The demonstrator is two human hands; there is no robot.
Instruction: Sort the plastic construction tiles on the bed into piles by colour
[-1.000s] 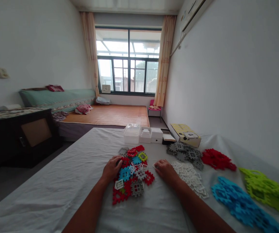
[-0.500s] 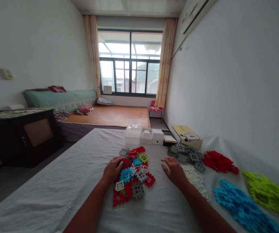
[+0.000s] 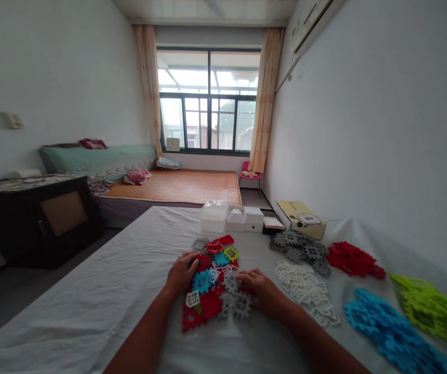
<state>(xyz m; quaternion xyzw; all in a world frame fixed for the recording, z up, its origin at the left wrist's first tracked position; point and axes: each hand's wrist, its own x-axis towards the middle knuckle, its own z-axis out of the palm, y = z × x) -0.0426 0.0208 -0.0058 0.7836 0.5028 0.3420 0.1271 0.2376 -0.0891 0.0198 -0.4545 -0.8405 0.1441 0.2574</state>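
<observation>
A mixed heap of notched plastic building pieces [image 3: 210,301] in red, blue, white, grey and yellow-green lies on the cloth between my hands. My left hand [image 3: 182,271] rests against the heap's left edge beside a red piece, fingers loosely curved and a little apart. At the right edge, my right hand [image 3: 266,295] has its fingers closed on a grey piece [image 3: 242,304], with another grey piece [image 3: 231,282] under its fingertips. A red piece is partly covered by the right fingers. Close to that wrist lies a pile of white pieces [image 3: 305,288].
Sorted piles of grey [image 3: 299,248], red [image 3: 355,259], blue [image 3: 390,327] and yellow-green pieces [image 3: 433,309] lie at the right. Along the far edge stand a clear plastic box [image 3: 213,216], small white boxes [image 3: 253,219], a black tray [image 3: 273,228] and a yellow carton [image 3: 303,221].
My right hand has come left and down from above the cloth onto the heap's right side. Grey pieces there have shifted and spread to the right. The left hand stays in place.
</observation>
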